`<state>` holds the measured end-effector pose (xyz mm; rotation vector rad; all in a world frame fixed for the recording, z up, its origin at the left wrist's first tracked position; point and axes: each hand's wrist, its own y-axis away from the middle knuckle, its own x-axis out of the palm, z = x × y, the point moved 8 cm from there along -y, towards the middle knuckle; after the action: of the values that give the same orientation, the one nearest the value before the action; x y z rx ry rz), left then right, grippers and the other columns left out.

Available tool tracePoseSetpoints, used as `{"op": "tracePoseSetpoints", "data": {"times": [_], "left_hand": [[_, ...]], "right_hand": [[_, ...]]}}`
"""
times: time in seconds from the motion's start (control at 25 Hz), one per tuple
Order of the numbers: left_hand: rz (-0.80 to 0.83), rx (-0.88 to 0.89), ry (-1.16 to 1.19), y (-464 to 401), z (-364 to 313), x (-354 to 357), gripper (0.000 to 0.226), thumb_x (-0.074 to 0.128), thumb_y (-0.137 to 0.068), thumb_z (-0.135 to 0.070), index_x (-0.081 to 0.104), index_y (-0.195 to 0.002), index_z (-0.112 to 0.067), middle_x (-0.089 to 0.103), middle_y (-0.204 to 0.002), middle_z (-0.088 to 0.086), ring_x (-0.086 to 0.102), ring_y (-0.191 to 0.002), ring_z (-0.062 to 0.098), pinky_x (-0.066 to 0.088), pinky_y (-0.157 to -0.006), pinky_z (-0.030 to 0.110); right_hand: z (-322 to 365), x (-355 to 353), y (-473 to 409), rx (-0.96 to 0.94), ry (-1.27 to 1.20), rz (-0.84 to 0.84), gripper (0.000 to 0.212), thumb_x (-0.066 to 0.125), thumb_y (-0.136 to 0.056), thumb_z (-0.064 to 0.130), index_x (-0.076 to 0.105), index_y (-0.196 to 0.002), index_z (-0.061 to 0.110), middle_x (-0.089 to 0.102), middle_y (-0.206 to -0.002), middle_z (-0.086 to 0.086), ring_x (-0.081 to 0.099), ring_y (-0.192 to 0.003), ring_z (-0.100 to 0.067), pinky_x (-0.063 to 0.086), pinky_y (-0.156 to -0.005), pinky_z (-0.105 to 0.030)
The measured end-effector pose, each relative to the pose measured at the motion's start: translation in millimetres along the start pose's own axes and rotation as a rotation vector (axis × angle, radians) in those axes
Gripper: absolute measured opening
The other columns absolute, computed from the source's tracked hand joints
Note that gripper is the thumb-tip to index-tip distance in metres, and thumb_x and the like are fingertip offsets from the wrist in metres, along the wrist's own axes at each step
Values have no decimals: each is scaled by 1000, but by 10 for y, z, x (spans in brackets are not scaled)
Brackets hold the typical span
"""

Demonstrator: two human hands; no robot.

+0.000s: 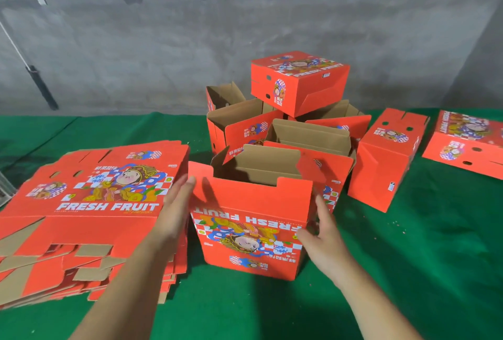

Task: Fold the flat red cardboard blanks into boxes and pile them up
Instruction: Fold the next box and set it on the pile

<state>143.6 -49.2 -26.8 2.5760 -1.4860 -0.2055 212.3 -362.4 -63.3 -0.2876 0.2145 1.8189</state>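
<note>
At lower centre of the frame, a half-formed box [250, 228] is steadied upright on the green desk [408, 271], its open mouth upward and its long axis running up the frame. It is flanked by both hands: the left hand [177, 206] is laid against its left edge with fingers straight and together, while the right hand [324, 228] is held at its right edge, fingers loosely spread. Matte printed corrugated cardboard, brown inside, is seen throughout. Flat blanks [89, 211] are stacked at left; further back, finished boxes are heaped in a pile [296, 81].
</note>
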Motion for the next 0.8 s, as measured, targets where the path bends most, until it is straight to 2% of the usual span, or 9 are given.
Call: {"op": "tracePoseSetpoints", "data": {"times": [0.12, 0.24, 0.36, 0.4, 0.48, 0.56, 0.68, 0.72, 0.8], "left_hand": [[181, 94, 9, -59, 18, 171, 55, 75, -82, -64, 61, -124, -31, 72, -122, 2, 70, -115, 22, 48, -108, 51], [243, 136, 7, 42, 78, 154, 50, 82, -76, -63, 67, -106, -26, 72, -104, 1, 69, -105, 21, 51, -96, 43], [340, 145, -155, 123, 48, 124, 57, 74, -77, -70, 73, -120, -32, 62, -141, -5, 52, -138, 19, 35, -120, 50], [353, 134, -229, 152, 27, 137, 60, 71, -77, -73, 71, -127, -39, 51, -154, -10, 41, -148, 15, 29, -124, 50], [350, 140, -327, 223, -50, 199, 61, 66, -77, -79, 64, -131, -52, 39, -159, -22, 32, -149, -2, 30, -123, 42], [349, 151, -413, 300, -67, 310, 62, 59, -79, -83, 56, -136, -57, 47, -142, -19, 43, -132, -14, 38, -113, 30], [147, 216, -558, 298, 19, 343, 55, 58, -96, -63, 44, -146, -47, 44, -125, -3, 43, -131, 15, 38, -113, 40], [47, 226, -592, 299, 37, 335, 60, 61, -98, -53, 39, -152, -39, 43, -126, 0, 41, -132, 25, 36, -115, 45], [-131, 258, -746, 345, 21, 386, 72, 66, -97, -44, 35, -159, -25, 44, -136, 10, 39, -131, 34, 33, -114, 48]], "right_hand": [[63, -56, -51, -105, 103, -35, 88, 63, -82, 26, 25, -157, 52, 18, -163, 17, 19, -153, 1, 29, -125, -45], [-2, -154, -44, -147, 58, -16, 70, 69, -94, 10, 50, -138, 62, 11, -165, 18, 19, -152, 7, 41, -119, -43], [-21, -254, -65, -126, 51, 59, 58, 69, -98, 12, 61, -130, 60, 3, -167, 19, 21, -134, 32, 40, -96, 0], [-3, -266, -73, -112, 57, 76, 55, 70, -98, 20, 56, -137, 57, 4, -167, 21, 22, -133, 33, 35, -95, 3], [15, -302, -73, -66, 37, 71, 53, 65, -98, 45, 46, -147, 51, 24, -165, 25, 35, -137, 21, 38, -106, -11], [27, -365, -61, -8, 29, 2, 38, 53, -97, 65, 54, -134, 55, 60, -139, 30, 56, -122, 13, 45, -99, -24], [40, -486, -44, 7, 134, -156, 20, 46, -101, 60, 61, -109, 51, 73, -100, 26, 67, -95, 6, 49, -80, -27], [54, -496, -44, 8, 164, -177, 11, 49, -103, 51, 58, -108, 52, 73, -100, 24, 67, -95, 2, 49, -78, -29], [38, -472, -53, 15, 166, -165, 35, 53, -105, 33, 49, -129, 58, 64, -133, 25, 61, -116, 2, 47, -90, -29]]}}
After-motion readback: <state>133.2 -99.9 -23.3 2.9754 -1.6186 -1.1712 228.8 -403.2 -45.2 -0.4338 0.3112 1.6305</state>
